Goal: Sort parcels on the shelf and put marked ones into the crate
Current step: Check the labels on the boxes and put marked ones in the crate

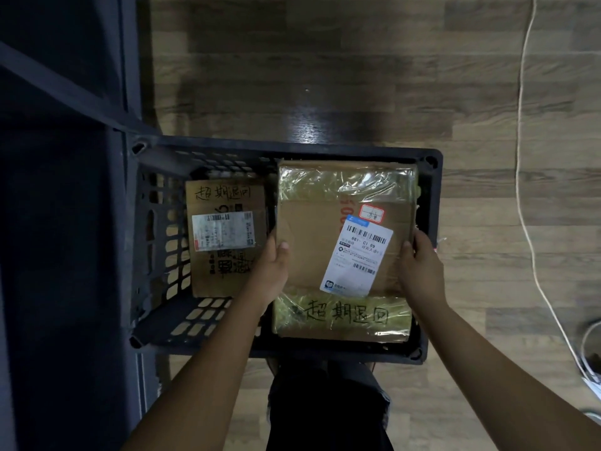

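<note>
Cardboard parcel (344,252) banded with glossy clear tape; matt black plastic crate (292,149); wood-grain floor (357,76) with sheen.

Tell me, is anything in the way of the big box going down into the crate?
Nothing visible blocks it. The big box, held at its sides by the left hand and right hand, is over the crate's right half. The smaller box lies in the left half, beside it.

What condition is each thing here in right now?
Large parcel: taped, handwritten mark, held over the crate's right side.
Small parcel: lying flat in the crate's left side, marked.
Crate: on the floor, open-topped.
Left hand: gripping the large parcel's left edge.
Right hand: gripping its right edge.
</note>
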A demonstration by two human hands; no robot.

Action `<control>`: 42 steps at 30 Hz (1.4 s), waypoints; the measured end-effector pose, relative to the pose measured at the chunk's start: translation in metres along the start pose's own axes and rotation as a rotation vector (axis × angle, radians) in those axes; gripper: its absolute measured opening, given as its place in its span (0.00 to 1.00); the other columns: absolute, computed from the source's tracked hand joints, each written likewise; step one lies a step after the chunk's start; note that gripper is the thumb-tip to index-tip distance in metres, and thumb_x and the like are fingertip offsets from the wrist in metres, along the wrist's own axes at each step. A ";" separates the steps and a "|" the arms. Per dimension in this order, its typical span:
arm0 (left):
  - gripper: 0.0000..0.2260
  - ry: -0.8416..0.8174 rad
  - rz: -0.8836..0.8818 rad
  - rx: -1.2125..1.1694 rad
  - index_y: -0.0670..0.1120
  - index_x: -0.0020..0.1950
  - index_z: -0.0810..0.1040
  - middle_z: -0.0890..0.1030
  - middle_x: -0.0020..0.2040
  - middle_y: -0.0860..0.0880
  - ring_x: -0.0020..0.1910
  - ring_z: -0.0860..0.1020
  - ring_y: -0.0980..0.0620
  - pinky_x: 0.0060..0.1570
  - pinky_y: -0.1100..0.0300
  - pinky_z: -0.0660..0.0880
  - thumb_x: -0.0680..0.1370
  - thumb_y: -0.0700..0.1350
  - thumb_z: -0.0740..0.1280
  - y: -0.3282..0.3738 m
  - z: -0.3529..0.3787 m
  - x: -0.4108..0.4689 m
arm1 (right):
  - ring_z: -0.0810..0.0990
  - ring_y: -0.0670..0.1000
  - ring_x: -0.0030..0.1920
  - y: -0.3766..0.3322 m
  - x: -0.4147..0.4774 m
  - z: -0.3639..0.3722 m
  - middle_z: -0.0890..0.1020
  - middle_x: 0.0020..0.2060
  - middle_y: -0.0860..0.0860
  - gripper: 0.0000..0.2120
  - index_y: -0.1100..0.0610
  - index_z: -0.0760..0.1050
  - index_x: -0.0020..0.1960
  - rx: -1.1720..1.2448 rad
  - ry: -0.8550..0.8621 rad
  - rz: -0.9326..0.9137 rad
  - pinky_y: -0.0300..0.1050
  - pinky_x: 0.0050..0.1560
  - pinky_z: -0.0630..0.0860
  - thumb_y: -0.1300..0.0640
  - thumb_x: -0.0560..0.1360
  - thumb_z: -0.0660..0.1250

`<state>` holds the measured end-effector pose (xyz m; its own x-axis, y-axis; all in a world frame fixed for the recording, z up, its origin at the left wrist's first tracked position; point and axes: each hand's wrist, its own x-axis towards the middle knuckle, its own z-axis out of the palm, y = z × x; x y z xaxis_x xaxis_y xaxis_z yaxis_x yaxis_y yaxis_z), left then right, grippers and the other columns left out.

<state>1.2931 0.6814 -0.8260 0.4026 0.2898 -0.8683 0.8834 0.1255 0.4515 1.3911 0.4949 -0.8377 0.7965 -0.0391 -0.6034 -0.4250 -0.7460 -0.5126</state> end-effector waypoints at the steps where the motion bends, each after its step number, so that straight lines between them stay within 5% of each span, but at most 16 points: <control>1: 0.22 0.010 -0.012 0.036 0.50 0.78 0.49 0.58 0.77 0.49 0.76 0.57 0.50 0.71 0.56 0.55 0.84 0.50 0.48 0.001 0.001 0.000 | 0.74 0.54 0.49 -0.001 0.001 0.001 0.79 0.55 0.57 0.17 0.57 0.70 0.66 -0.022 -0.005 0.017 0.42 0.45 0.64 0.62 0.80 0.52; 9: 0.18 0.212 0.011 0.172 0.46 0.71 0.66 0.76 0.64 0.45 0.53 0.75 0.49 0.48 0.59 0.69 0.82 0.46 0.55 0.008 -0.005 -0.015 | 0.75 0.58 0.61 -0.021 -0.022 -0.012 0.77 0.62 0.58 0.17 0.61 0.70 0.66 -0.077 0.039 -0.021 0.40 0.49 0.64 0.62 0.78 0.57; 14: 0.17 0.228 0.049 0.198 0.44 0.70 0.68 0.74 0.66 0.45 0.59 0.74 0.46 0.53 0.57 0.69 0.81 0.46 0.56 0.027 -0.023 -0.043 | 0.75 0.57 0.60 -0.055 -0.049 -0.023 0.76 0.61 0.58 0.18 0.62 0.72 0.64 -0.047 0.020 -0.104 0.46 0.53 0.71 0.58 0.76 0.58; 20: 0.10 0.279 0.073 0.157 0.48 0.54 0.76 0.79 0.50 0.50 0.51 0.77 0.46 0.55 0.54 0.74 0.80 0.49 0.56 0.065 -0.062 -0.112 | 0.74 0.48 0.46 -0.135 -0.103 -0.045 0.79 0.49 0.51 0.10 0.59 0.75 0.57 -0.043 -0.114 -0.258 0.40 0.40 0.66 0.59 0.80 0.58; 26: 0.11 0.439 0.103 0.092 0.46 0.51 0.76 0.80 0.48 0.45 0.46 0.78 0.44 0.41 0.56 0.70 0.80 0.48 0.56 0.105 -0.125 -0.232 | 0.75 0.50 0.40 -0.240 -0.195 -0.076 0.78 0.38 0.48 0.09 0.56 0.74 0.48 -0.030 -0.304 -0.492 0.45 0.38 0.68 0.54 0.81 0.58; 32: 0.13 0.706 0.225 0.016 0.46 0.54 0.77 0.81 0.55 0.43 0.56 0.77 0.41 0.55 0.50 0.75 0.79 0.48 0.55 0.147 -0.203 -0.375 | 0.81 0.51 0.41 -0.360 -0.324 -0.109 0.82 0.37 0.50 0.10 0.54 0.74 0.41 0.039 -0.447 -0.788 0.47 0.43 0.75 0.53 0.79 0.60; 38: 0.13 1.008 0.392 -0.137 0.46 0.47 0.78 0.83 0.46 0.47 0.48 0.79 0.45 0.50 0.50 0.77 0.78 0.48 0.55 0.164 -0.264 -0.529 | 0.79 0.41 0.36 -0.434 -0.466 -0.145 0.82 0.36 0.46 0.10 0.53 0.74 0.39 0.103 -0.649 -1.085 0.30 0.35 0.70 0.54 0.79 0.60; 42: 0.13 1.202 0.429 -0.205 0.43 0.45 0.77 0.83 0.42 0.45 0.44 0.80 0.43 0.47 0.48 0.78 0.76 0.48 0.55 0.157 -0.296 -0.623 | 0.77 0.38 0.31 -0.459 -0.548 -0.161 0.81 0.35 0.47 0.10 0.54 0.74 0.39 0.111 -0.750 -1.261 0.35 0.37 0.72 0.56 0.78 0.60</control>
<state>1.1099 0.8018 -0.1535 0.0818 0.9961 0.0334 0.6424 -0.0783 0.7624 1.2193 0.7522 -0.1738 0.2669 0.9565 0.1176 0.3082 0.0309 -0.9508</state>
